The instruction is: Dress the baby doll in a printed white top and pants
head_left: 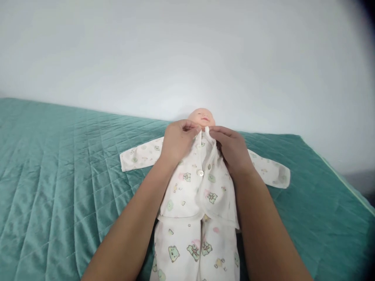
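Observation:
A baby doll point(202, 115) lies on its back, dressed in a white baby shirt point(187, 191) with green and pink animal prints and matching trousers point(193, 249). At the doll's neck, my left hand point(178, 140) pinches one front edge of the shirt near the collar. Just across the opening, my right hand point(231, 146) pinches the other front edge at the collar. The two edges are slightly apart at the top. Lower on the front a white button point(200, 173) shows. Both sleeves stretch out sideways, partly behind my hands.
Under the doll is a green quilted bedspread point(58, 175), which reaches a plain pale wall point(175, 50) behind the doll's head. The bed's edge point(331, 168) slopes down along the right side.

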`<act>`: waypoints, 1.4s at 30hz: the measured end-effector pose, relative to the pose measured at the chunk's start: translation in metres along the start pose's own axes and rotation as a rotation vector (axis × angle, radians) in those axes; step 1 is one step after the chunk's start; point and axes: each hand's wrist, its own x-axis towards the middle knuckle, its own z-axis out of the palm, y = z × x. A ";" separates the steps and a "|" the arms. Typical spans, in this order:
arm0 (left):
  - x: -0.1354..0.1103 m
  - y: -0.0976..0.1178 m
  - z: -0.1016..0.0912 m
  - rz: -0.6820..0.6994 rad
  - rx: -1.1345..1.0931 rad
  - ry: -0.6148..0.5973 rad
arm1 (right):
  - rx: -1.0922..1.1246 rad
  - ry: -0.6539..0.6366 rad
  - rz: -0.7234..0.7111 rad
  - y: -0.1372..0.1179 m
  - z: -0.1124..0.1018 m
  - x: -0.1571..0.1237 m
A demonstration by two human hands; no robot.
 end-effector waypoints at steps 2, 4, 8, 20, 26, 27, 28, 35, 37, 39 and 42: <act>0.000 0.006 0.004 0.008 -0.020 0.025 | -0.003 -0.010 -0.012 0.002 -0.001 0.001; -0.001 0.009 0.008 0.021 -0.005 0.034 | -0.003 -0.029 -0.027 0.005 -0.002 0.002; -0.002 0.007 0.009 0.018 0.002 0.020 | -0.001 -0.060 -0.036 0.007 -0.004 0.002; -0.003 -0.006 -0.002 -0.100 -0.101 -0.032 | -0.408 -0.079 -0.146 -0.010 0.000 -0.003; -0.002 -0.009 -0.005 -0.053 -0.093 -0.076 | -0.517 -0.085 -0.226 -0.014 0.002 -0.005; -0.002 -0.009 -0.004 -0.055 -0.077 -0.079 | -0.527 -0.091 -0.241 -0.014 0.002 -0.005; -0.002 -0.009 -0.003 -0.055 -0.056 -0.085 | -0.537 -0.095 -0.255 -0.014 0.002 -0.005; -0.002 -0.007 0.001 -0.068 0.012 -0.065 | -0.548 -0.126 -0.269 -0.010 -0.002 -0.002; -0.001 -0.007 0.002 -0.083 -0.005 -0.059 | -0.543 -0.136 -0.262 -0.010 -0.002 -0.002; -0.001 -0.008 0.002 -0.090 -0.025 -0.054 | -0.540 -0.137 -0.253 -0.010 -0.002 -0.002; 0.000 -0.009 0.001 -0.112 -0.062 -0.050 | -0.534 -0.137 -0.247 -0.009 -0.003 -0.002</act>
